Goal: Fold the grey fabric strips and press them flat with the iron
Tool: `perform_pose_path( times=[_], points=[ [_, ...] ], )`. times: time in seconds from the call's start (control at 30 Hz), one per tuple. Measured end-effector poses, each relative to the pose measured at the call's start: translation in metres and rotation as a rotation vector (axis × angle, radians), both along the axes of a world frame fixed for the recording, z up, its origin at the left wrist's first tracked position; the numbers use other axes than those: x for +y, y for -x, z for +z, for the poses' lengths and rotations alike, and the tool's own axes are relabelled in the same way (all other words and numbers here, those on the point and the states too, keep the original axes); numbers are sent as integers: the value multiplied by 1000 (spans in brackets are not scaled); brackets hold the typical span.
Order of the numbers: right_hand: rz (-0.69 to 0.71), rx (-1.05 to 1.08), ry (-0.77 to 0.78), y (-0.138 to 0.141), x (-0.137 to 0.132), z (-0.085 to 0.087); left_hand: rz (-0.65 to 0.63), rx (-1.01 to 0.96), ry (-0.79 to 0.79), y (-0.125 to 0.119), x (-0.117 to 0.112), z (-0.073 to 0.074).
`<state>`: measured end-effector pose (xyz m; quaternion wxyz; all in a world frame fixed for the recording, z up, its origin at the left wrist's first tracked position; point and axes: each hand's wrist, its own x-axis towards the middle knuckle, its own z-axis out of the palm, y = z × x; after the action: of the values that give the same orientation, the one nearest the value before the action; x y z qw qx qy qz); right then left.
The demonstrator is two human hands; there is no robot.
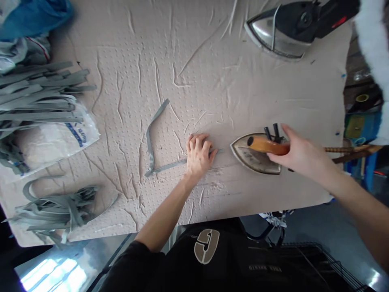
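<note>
A narrow grey fabric strip (148,140) lies bent on the padded table cover, and its lower length runs under my left hand (199,156). The fingers of that hand are bent and press the strip down on the cover; a short end shows just past the thumb. To the right, my right hand (293,148) is wrapped around the orange handle of an iron (255,156). Its pointed soleplate faces left, towards my left hand, a short gap away. Whether the soleplate touches the strip's end is hard to see.
A second iron (276,32) with a dark handle rests at the upper right. Grey strips (33,93) are piled at the left by a plastic bag (67,134), with another tangled bundle (60,209) at lower left. Blue fabric (36,18) sits in the upper left corner.
</note>
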<state>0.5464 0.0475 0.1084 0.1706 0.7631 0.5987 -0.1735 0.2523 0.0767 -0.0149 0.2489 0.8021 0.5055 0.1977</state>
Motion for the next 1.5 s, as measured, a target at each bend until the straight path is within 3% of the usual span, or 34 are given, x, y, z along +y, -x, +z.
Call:
perform_pose_path(
  times=[0.1,0.17,0.43,0.57,0.83,1.0,1.13,1.37,1.5],
  points=[
    [62,-18,73,41,-3,6,4,-6,12,0,0,1],
    [87,-41,79,54,-5,4,2,-9,8,-1,-1,1],
    [165,-60,143,64,1,-1,-22,-26,3,3,0,1],
    [225,-23,161,72,3,0,-28,-34,-10,14,1,2],
    [210,-92,286,79,11,6,10,-15,-52,34,1,3],
    [258,-98,301,98,20,6,1,-16,-56,41,1,4],
    [338,-103,265,111,24,6,8,-17,-66,54,1,3],
    [343,-102,267,115,25,5,28,-11,-59,81,0,1],
    [395,-96,264,137,32,6,23,7,-59,97,0,2]
  ],
)
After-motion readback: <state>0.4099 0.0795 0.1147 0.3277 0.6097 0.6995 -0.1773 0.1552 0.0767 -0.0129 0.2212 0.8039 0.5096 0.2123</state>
